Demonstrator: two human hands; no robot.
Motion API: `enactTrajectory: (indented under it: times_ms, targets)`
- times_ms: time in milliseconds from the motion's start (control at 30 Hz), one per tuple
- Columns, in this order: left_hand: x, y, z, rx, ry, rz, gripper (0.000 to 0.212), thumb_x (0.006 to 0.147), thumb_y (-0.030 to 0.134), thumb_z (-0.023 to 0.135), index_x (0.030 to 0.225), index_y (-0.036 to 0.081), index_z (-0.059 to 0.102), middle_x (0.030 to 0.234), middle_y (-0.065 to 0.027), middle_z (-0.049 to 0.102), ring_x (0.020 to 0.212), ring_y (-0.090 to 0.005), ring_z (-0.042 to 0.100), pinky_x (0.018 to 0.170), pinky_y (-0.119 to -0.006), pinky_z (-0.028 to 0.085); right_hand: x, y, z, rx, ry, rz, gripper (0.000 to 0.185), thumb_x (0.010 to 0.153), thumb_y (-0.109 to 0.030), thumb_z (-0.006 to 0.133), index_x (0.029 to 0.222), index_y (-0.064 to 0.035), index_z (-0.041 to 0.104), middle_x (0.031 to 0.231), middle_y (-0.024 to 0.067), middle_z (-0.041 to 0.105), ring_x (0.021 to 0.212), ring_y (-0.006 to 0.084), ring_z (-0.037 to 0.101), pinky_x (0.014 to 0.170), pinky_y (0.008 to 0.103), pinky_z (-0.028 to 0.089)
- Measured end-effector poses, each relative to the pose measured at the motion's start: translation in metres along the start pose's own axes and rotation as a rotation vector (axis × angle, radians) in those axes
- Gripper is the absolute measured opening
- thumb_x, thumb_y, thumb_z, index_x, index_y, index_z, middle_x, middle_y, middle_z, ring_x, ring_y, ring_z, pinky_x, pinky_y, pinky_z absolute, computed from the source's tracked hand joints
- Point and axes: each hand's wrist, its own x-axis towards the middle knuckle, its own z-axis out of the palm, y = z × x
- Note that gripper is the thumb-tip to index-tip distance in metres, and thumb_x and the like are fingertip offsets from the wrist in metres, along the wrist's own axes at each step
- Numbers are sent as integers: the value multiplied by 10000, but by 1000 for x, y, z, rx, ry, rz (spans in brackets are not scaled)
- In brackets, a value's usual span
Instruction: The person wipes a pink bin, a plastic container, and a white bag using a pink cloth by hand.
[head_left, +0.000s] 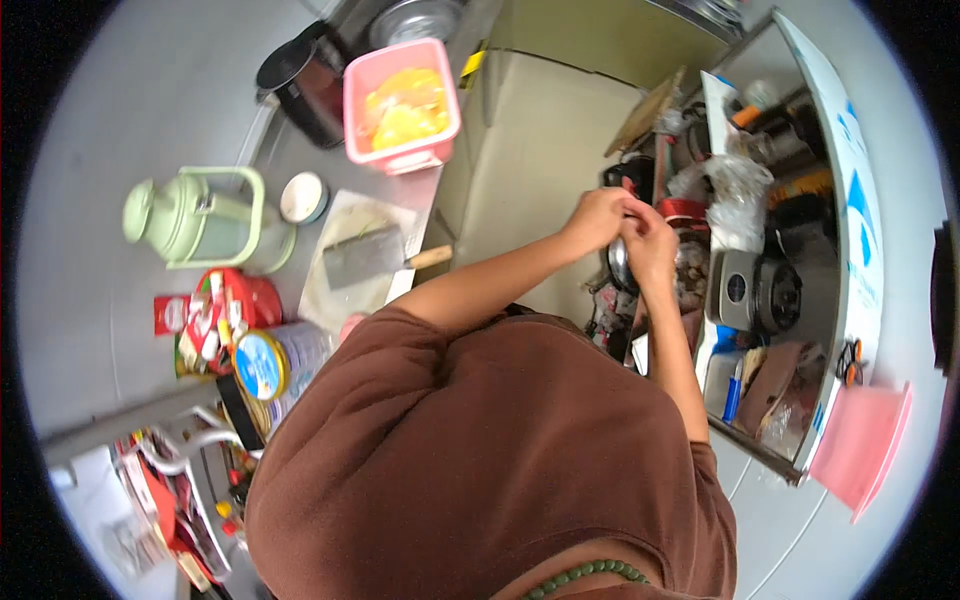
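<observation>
My left hand (600, 217) and my right hand (651, 244) meet by the shelves on the right, fingertips touching. Something small and red shows at the fingers; whether it is held cannot be told. Just beyond them a red object (682, 210) lies on the shelf, beside a clear plastic bag (736, 195). Below the hands a round metal item (619, 262) is partly hidden. On the counter at left, a cleaver (367, 259) with a wooden handle rests on a white cutting board (330, 289). A pink plastic tub (360, 146) with yellow-orange contents stands above it.
At left stand a green thermos jug (225, 221), a black electric kettle (300, 86), a small white bowl (304, 199) and a can with a blue lid (261, 365). The shelf unit at right holds a black-and-grey appliance (754, 291); a pink bin (859, 446) is beside it.
</observation>
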Motion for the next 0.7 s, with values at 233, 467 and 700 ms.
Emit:
enactTrajectory:
  times_ms: [233,467,700]
  targets:
    - [-58,-25,-135,-101,339,-326,242,919,50,463,1091,-10,622,935,-91,660,778,-162,647,691,-281,533,23,-57,121,437,-514,24,286,806,-38,636,1091,-43,648,892,103,708,779,177,692,713,272,531]
    - [-71,-19,-221,-365,620,-180,249,909,34,507,1129,-27,604,996,-70,639,843,-132,624,726,-261,521,71,-102,184,328,-540,-112,338,807,-83,662,1141,-40,629,982,121,694,868,217,680,787,302,524]
    - [-65,-37,-298,641,909,83,296,834,5,558,1124,-23,607,1151,-185,574,1037,-304,573,888,-367,468,111,-113,212,112,-403,-111,407,796,-132,684,1186,-47,604,1167,157,621,1008,249,631,840,336,517]
